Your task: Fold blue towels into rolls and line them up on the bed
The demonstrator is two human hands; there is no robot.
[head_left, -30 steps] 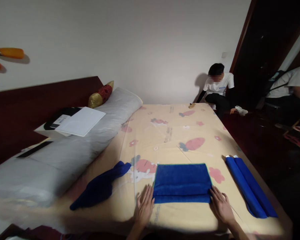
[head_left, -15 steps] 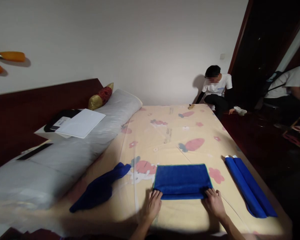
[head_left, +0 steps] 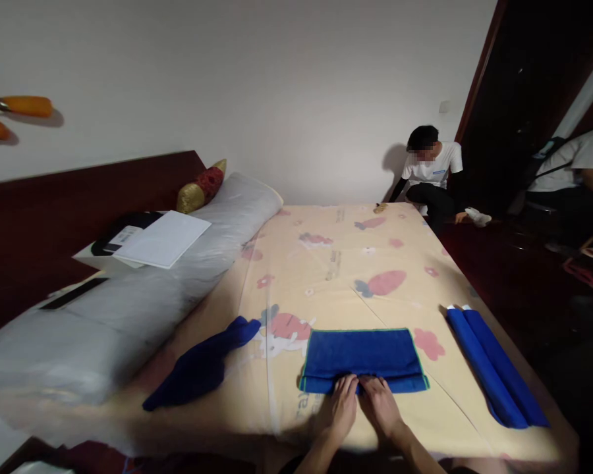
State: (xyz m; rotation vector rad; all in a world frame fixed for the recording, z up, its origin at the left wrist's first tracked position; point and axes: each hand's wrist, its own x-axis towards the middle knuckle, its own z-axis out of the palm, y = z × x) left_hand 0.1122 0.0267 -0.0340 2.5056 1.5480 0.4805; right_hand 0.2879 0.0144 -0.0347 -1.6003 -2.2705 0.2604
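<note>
A blue towel [head_left: 360, 347] with a thin green edge lies flat on the bed, its near edge turned up into a narrow roll. At the middle of that roll, my left hand [head_left: 344, 403] has its fingers bent over the cloth. My right hand [head_left: 382, 404] grips the same roll close beside it, fingers curled; the thumbs are mostly hidden. To the right, two rolled blue towels [head_left: 497, 368] lie side by side. A crumpled blue cloth [head_left: 200, 367] rests on the left.
The bed [head_left: 316, 289] has a carrot-patterned sheet. A plastic-wrapped grey bolster [head_left: 143, 309] runs along the headboard [head_left: 79, 191], with a white folder [head_left: 165, 238] on it. A person [head_left: 432, 164] sits beyond the far corner; another person [head_left: 573, 164] is at the far right.
Both hands have moved inward from the towel's two near corners to the middle of its rolled edge. The rolled towels and crumpled cloth stay in place.
</note>
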